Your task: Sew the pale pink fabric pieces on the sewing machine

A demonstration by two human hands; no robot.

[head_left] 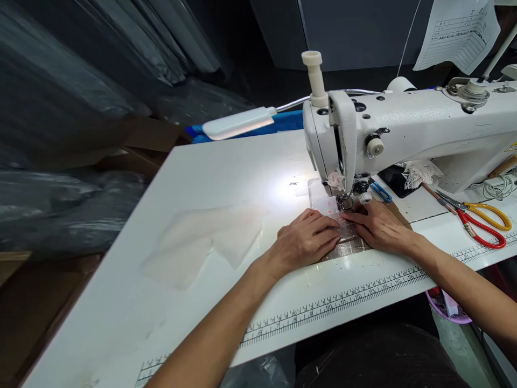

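Note:
A white sewing machine (404,126) stands on the right part of the table, its presser foot (344,202) lowered near a small piece of pale, sheer fabric with pink dots (329,206). Flat on this fabric, just left of the foot, lies my left hand (310,237), fingers stretched out and close together. My right hand (377,225) rests on the other side, its thumb and index finger reaching toward the foot with a small gap between them. Its other fingers are partly hidden. Under both hands is a brown, tape-covered plate (347,249).
Sheer white cut pieces (202,237) lie on the white table (250,167) at left. Scissors with red and yellow handles (482,221) and blue thread snips (380,189) lie at right. A lit lamp (238,124) hangs over the table. A printed ruler (331,307) follows the front edge.

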